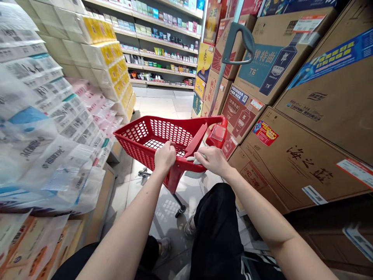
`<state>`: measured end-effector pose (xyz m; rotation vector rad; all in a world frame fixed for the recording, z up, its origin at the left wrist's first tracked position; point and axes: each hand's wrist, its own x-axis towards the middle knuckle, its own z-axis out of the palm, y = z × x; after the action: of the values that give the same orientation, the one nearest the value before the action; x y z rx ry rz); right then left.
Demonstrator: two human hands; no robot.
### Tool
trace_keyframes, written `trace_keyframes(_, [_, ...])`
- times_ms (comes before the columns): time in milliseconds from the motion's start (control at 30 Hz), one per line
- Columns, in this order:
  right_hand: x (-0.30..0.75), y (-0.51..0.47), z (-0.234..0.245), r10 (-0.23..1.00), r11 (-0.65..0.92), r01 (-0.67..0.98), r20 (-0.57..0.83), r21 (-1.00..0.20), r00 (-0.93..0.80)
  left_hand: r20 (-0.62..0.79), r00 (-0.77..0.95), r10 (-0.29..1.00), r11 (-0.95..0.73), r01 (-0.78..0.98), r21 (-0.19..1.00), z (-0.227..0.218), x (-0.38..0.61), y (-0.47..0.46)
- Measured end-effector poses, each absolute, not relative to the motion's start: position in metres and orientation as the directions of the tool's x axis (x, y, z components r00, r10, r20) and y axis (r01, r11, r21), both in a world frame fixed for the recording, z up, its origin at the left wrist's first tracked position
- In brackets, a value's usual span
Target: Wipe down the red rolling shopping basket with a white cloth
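Observation:
A red plastic shopping cart [145, 146] with a lattice basket stands on the tiled floor in front of me. My left hand [165, 156] is closed over the near rim of the basket. Close to its right, my right hand [215, 159] has its fingers curled round a whitish cloth [194, 174], pressed against the cart's red handle bar. Part of the cloth hangs below the bar. At the bar's far side is a red box-like piece [217, 134] with a clear cover. No goods show in the visible part of the basket.
Brown cartons [291, 155] rise along the right, a grey loop handle on a metal pole [225, 62] before them. White plastic-wrapped packs [58, 155] and yellow-ended packs [100, 31] line the left. Shelves of small goods [163, 50] stand across the aisle's far end.

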<state>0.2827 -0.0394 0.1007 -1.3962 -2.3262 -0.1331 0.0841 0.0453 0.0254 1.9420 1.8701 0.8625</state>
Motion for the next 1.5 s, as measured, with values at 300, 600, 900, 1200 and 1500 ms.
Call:
trace_keyframes(300, [0.217,-0.057,0.089,0.852,0.218,0.973,0.47,0.079,-0.229,0.218,-0.064,0.974,-0.091,0.767,0.635,0.027,0.076,0.053])
trace_keyframes(600, [0.227,-0.047,0.088,0.881,0.243,0.959,0.381,0.145,-0.281,0.263,0.097,0.96,-0.232,0.801,0.552,0.025,0.08,0.044])
trace_keyframes(900, [0.258,-0.02,0.098,0.96,0.087,0.991,0.257,0.1,-0.11,0.305,0.365,0.88,-0.467,0.78,0.416,0.026,0.089,0.045])
trace_keyframes(1200, [0.22,-0.024,0.063,0.84,0.207,0.961,0.47,0.184,-0.271,0.294,0.315,0.903,-0.411,0.831,0.374,0.022,0.1,0.033])
trace_keyframes(1500, [0.283,-0.026,0.069,0.816,0.224,0.961,0.507,0.165,-0.277,0.32,0.358,0.877,-0.447,0.851,0.274,0.008,0.073,0.031])
